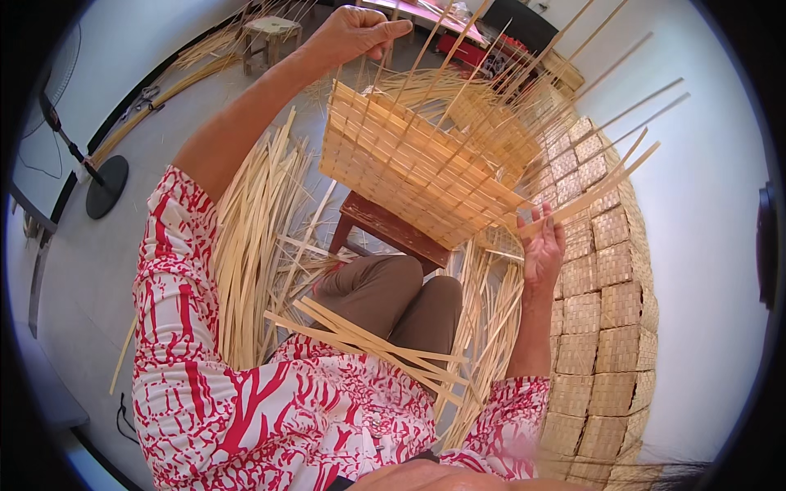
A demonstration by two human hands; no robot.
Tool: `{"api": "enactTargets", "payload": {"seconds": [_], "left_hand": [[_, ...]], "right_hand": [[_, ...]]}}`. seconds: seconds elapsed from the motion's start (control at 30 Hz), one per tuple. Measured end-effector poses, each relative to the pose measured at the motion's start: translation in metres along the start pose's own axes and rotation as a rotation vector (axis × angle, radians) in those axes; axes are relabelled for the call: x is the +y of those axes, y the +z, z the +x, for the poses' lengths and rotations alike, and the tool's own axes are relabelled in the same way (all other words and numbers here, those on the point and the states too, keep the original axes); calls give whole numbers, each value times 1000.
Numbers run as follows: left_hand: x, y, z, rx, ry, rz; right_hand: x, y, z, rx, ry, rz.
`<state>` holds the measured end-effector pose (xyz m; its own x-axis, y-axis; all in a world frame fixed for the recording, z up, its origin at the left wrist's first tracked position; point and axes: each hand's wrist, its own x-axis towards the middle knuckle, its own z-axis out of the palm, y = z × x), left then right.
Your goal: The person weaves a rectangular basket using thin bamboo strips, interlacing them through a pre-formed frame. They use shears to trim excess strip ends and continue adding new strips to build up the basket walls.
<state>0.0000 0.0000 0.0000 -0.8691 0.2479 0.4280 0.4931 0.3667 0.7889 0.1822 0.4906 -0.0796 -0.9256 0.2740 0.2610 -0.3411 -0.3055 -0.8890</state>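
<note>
A half-woven pale basket (pixel 409 172) with long upright strips rests tilted on a dark red wooden stool (pixel 381 233). My left hand (pixel 364 37) is raised above its far left corner, fingers curled; whatever they hold, if anything, is hard to make out. At the basket's right end, my right hand (pixel 540 245) grips a long flat strip (pixel 610 184) that sticks out up and to the right. Loose strips (pixel 368 344) lie across my lap.
Piles of strips (pixel 254 245) cover the floor on both sides. Stacked woven baskets (pixel 598 319) line the right wall. A fan stand (pixel 106 186) is at left; a small wooden stool (pixel 270 29) and a table (pixel 422 8) are at the back.
</note>
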Motion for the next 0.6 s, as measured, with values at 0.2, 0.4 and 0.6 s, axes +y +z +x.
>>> {"api": "enactTargets", "payload": {"seconds": [0.2, 0.4, 0.6], "left_hand": [[74, 16, -31, -14, 279, 194], [128, -21, -31, -433, 298, 214], [133, 34, -29, -342, 278, 322]], "right_hand": [[37, 41, -15, -4, -6, 78], [51, 57, -10, -24, 1, 182], [46, 57, -24, 55, 2, 168]]}}
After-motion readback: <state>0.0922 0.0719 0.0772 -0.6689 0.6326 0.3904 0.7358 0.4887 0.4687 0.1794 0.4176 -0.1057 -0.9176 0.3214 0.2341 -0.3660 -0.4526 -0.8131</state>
